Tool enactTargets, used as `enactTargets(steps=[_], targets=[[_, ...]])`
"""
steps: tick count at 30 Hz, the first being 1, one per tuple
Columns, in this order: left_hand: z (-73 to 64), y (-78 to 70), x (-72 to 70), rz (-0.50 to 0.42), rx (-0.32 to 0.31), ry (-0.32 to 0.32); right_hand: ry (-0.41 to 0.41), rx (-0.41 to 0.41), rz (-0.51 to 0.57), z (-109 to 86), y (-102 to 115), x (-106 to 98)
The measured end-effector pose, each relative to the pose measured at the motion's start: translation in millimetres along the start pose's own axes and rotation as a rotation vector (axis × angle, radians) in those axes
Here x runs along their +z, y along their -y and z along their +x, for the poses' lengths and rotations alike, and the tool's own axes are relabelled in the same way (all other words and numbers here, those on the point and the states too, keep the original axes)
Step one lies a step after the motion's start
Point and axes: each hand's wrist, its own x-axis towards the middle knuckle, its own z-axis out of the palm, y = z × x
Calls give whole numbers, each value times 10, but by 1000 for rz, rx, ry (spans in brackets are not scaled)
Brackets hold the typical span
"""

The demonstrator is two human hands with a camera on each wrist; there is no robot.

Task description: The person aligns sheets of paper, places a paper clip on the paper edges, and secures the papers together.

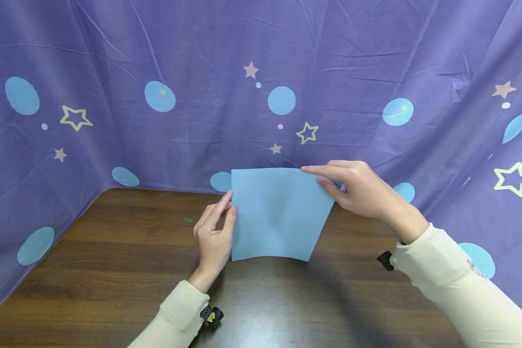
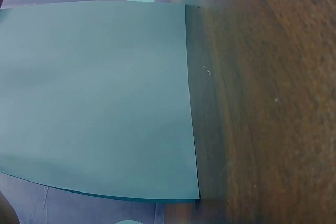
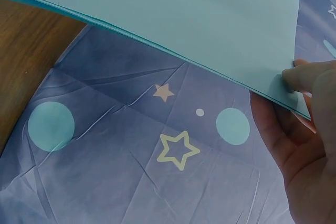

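A light blue sheet of paper [image 1: 278, 212] is held up off the dark wooden table [image 1: 113, 270], its lower edge bowed just above the wood. My left hand [image 1: 229, 205] pinches the sheet's left edge between thumb and fingers. My right hand [image 1: 321, 176] pinches the top right corner, with the forefinger lying along the top edge. The left wrist view is mostly filled by the paper [image 2: 94, 98], with table beyond its edge. In the right wrist view the paper [image 3: 184, 14] shows a layered edge, and my right hand [image 3: 296, 85] presses a thumb on its corner.
A purple cloth [image 1: 261, 72] with blue dots and stars hangs behind the table and along both sides. A small green clip [image 1: 188, 220] lies on the wood to the left of my left hand. Bare wood stretches across the front.
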Motion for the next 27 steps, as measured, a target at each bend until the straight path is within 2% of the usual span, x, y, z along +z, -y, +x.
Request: enactTargets(steps=[15, 27], targets=[[-1, -5, -4, 13, 1, -2, -114, 6, -21, -111, 43, 83], [0, -4, 0, 1, 2, 2, -200, 63, -5, -172, 81, 142]])
